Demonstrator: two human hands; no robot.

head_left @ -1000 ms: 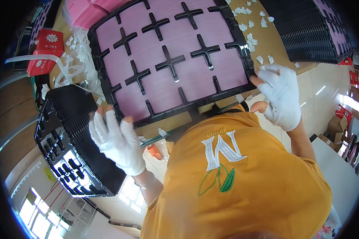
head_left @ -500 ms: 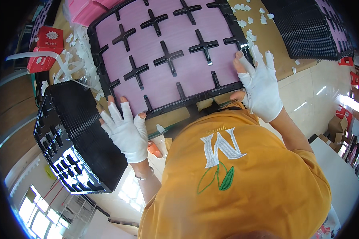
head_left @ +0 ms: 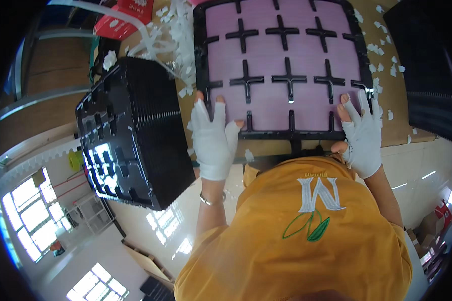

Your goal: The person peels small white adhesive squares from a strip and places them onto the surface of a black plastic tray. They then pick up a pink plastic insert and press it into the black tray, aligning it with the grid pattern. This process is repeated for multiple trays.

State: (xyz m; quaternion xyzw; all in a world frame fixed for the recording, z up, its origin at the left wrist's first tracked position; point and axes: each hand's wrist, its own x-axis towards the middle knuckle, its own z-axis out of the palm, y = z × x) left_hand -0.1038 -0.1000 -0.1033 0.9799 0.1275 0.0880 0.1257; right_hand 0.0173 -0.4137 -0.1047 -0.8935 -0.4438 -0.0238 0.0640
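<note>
A black plastic tray (head_left: 289,79) with cross-shaped dividers lies in front of me, with pink-purple sheet material (head_left: 268,106) showing between its ribs. My left hand (head_left: 213,138), in a white glove with bare fingertips, rests on the near left corner, fingers spread and thumb on the near edge. Gloved the same way, my right hand (head_left: 361,138) touches the near right corner with its fingers apart. Its thumb is at the near edge. Whether either thumb reaches under the rim, I cannot tell.
Left of the tray stands a tall stack of black trays (head_left: 155,135); another dark stack (head_left: 429,75) is at the far right. White scraps (head_left: 183,47) and a pale strap lie on the brown table (head_left: 394,108). Red boxes (head_left: 118,22) sit at the far left.
The view has turned, so the tray, both stacks and my hands appear farther right and the tray looks straighter. My hands stay at its near corners, the left fingers now pointing more straight ahead.
</note>
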